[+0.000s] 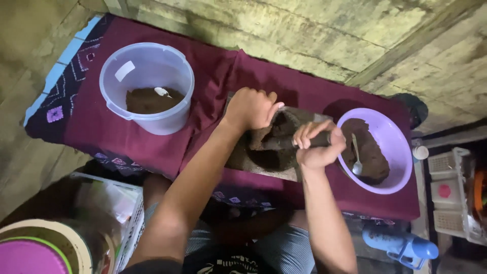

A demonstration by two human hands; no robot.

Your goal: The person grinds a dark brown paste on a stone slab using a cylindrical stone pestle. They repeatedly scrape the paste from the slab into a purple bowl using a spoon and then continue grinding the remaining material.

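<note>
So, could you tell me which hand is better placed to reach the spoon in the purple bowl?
Probably the right hand: it sits beside the purple plastic bowl, close to the metal spoon.

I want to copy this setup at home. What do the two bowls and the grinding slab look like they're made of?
The pale tub looks like translucent plastic, with thin glossy walls that let light through. The purple bowl looks like smooth, opaque plastic with a slight sheen. The grinding slab looks like rough, matte grey-brown stone or possibly wood; dim light leaves that open.

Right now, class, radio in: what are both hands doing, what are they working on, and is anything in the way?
Left hand fisted on mortar rim. Right hand gripping dark pestle lying across the bowl. Purple bowl of brown powder close by right hand; nothing blocking.
</note>
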